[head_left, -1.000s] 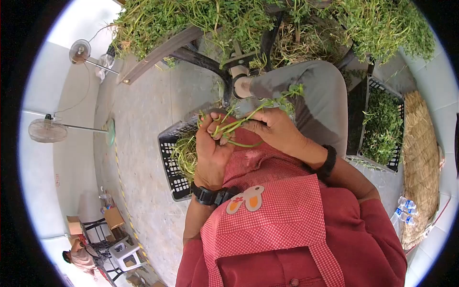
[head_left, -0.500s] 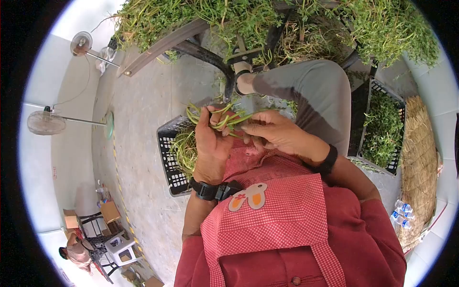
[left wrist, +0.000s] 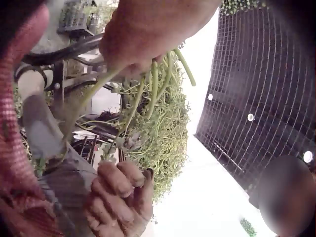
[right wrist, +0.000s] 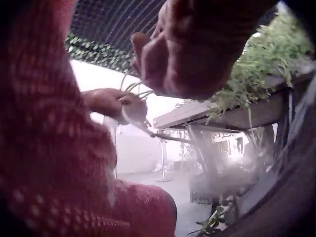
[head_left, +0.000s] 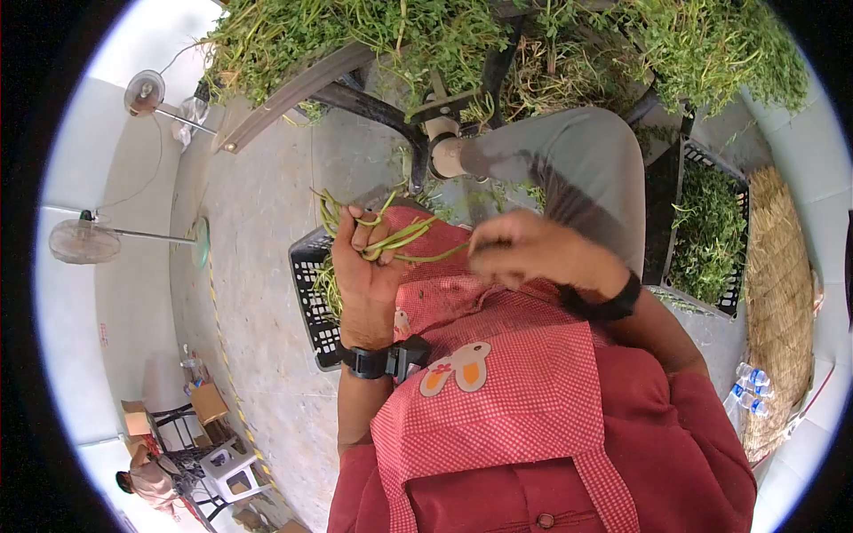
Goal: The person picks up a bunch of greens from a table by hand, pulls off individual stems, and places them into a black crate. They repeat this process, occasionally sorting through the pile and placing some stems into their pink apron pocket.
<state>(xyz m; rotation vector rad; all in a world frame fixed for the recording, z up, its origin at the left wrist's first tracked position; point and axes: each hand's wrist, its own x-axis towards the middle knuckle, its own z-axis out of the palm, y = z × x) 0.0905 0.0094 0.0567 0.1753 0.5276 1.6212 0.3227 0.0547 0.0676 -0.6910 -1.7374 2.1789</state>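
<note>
Several long green stems (head_left: pixel 404 235) are gripped in the curled fingers of my left hand (head_left: pixel 369 280); in the left wrist view the stems (left wrist: pixel 154 89) hang out below that hand (left wrist: pixel 153 29). One stem runs across to the fingertips of my right hand (head_left: pixel 538 249), which is blurred and seems to pinch its end. Small leaves (left wrist: pixel 108 150) show beside the curled fingers of the right hand (left wrist: pixel 121 202). In the right wrist view, the right hand (right wrist: pixel 192 54) is close in front and the left hand (right wrist: pixel 116 103) lies beyond it.
A black crate (head_left: pixel 311 306) with stems stands beside my left forearm. Leafy greens (head_left: pixel 373 35) are heaped on a table (head_left: pixel 302 89) ahead. Another crate (head_left: pixel 733 302) of greens, a straw mat (head_left: pixel 773 311) and bottles (head_left: pixel 755 391) are at right. Fans (head_left: pixel 84 242) and a seated person (head_left: pixel 151 484) are at left.
My left hand has moved left and slightly down with the stems. The right hand first came closer over the stems, then moved right, away from the left hand. The leafy tops across the hands are gone.
</note>
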